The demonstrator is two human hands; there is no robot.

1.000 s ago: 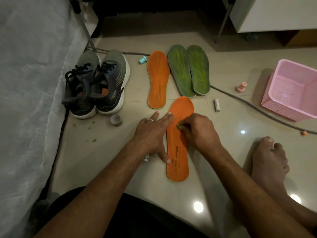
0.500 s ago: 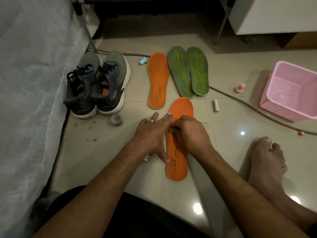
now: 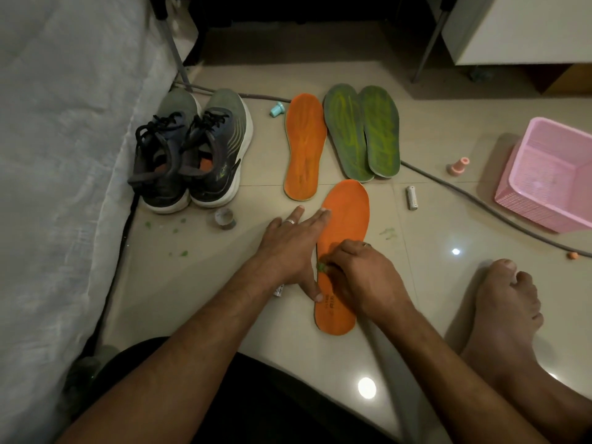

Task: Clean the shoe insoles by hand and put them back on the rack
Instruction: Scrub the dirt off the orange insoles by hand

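An orange insole [image 3: 347,216] lies flat on the tiled floor in front of me. My left hand [image 3: 290,248] presses it down along its left edge with straight fingers, the thumb on the insole's lower part. My right hand [image 3: 358,277] is curled over the insole's middle and pinches a small green scrap [image 3: 321,267] against its left edge. A second orange insole [image 3: 304,145] and two green insoles [image 3: 362,133] lie farther back on the floor.
A pair of dark sneakers [image 3: 192,152] stands at the left beside a white sheet [image 3: 64,155]. A pink basket [image 3: 551,174] sits at the right, a grey cable [image 3: 480,206] crosses the floor, and a battery [image 3: 412,197], small caps and green crumbs lie around. My bare foot [image 3: 506,309] rests at the right.
My right hand has slid down the insole toward me with the green scrap, from its upper middle to its left edge near my left thumb. My left hand has stayed put.
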